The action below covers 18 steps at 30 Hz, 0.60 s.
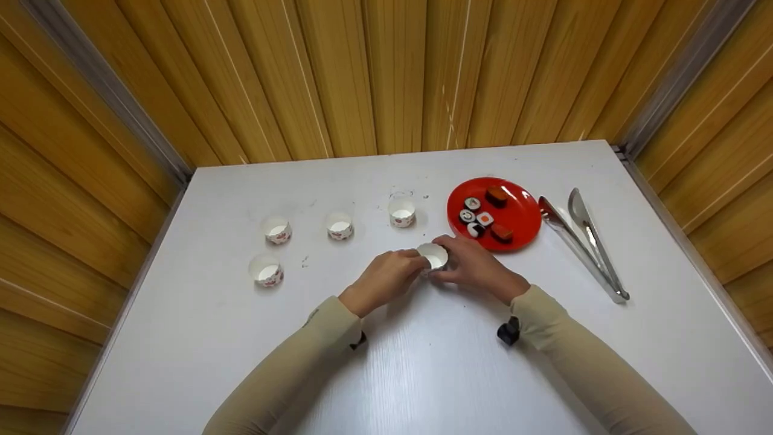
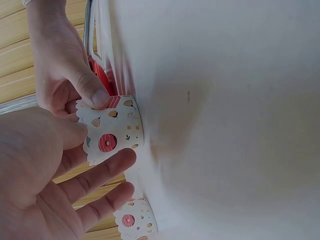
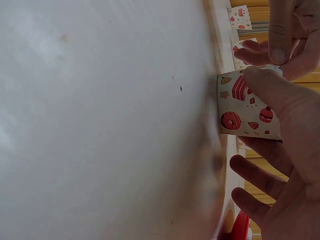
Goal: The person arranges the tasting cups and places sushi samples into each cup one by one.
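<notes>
The paper cup (image 1: 434,256) is upright between the two hands, left of and nearer than the red plate (image 1: 526,220), with the left hand (image 1: 386,277) pinching its scalloped rim and the right hand (image 1: 478,267) grasping its wall between thumb and finger. Best keep both grips light and even, since thin paper would probably buckle under a squeeze

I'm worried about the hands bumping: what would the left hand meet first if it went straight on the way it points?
The left hand would first meet the paper cup it already touches, then probably the right hand on the cup's other side, though depth is unclear.
</notes>
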Motion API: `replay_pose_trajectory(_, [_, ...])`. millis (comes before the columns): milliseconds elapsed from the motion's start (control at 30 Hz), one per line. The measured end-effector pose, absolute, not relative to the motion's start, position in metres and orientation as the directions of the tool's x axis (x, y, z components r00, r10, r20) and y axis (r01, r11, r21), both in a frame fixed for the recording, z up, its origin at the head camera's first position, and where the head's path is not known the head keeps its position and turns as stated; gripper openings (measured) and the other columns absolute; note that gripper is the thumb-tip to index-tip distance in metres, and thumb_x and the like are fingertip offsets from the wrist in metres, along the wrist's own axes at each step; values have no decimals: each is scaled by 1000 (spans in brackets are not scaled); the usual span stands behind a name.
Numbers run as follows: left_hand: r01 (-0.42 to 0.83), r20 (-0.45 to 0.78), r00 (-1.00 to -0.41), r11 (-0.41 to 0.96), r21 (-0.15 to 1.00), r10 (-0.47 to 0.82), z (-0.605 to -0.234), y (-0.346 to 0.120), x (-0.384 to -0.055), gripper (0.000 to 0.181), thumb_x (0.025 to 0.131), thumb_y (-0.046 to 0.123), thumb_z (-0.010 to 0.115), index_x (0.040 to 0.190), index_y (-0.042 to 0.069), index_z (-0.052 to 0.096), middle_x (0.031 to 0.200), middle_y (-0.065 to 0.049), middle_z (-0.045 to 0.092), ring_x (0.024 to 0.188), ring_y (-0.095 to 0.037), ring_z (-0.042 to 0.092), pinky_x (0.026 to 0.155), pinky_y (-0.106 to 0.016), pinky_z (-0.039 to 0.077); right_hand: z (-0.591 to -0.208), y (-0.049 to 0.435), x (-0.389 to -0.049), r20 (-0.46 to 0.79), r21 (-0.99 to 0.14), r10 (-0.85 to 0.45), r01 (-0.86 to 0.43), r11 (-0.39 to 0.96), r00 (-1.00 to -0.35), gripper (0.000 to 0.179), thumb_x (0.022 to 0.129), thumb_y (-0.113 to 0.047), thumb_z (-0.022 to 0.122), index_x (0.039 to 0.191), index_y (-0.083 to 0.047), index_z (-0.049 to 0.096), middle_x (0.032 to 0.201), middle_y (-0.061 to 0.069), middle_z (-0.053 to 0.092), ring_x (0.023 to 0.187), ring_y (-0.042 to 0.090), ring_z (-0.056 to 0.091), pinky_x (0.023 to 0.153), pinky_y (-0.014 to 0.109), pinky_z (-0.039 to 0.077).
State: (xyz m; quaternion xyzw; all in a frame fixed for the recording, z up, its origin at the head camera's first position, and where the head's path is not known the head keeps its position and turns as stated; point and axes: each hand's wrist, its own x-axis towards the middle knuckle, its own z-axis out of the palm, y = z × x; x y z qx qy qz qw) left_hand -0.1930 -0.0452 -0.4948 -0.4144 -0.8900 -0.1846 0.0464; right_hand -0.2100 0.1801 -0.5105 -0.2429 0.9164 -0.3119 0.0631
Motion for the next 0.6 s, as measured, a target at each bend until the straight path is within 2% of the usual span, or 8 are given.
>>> replay_pose_trajectory(267, [752,234,-657,596,283,717,-496,-45,-193,14,100,6,66,108,11,76,101,-3,74,88,-20,72,75,-37,57,-511,180,-211,34,-595,-483,-406,693,-875,55,84,-26,87,130,-9,61,121,2,67,109,23,58,97,43,48])
replay_pose_trajectory(600, [766,262,-641,588,259,721,-495,-44,-192,10,98,3,67,99,9,74,93,-4,71,84,-21,71,72,-36,56,-511,180,-211,64,-590,-483,-423,687,-873,77,82,-30,89,145,-7,51,123,8,65,104,25,57,96,45,47])
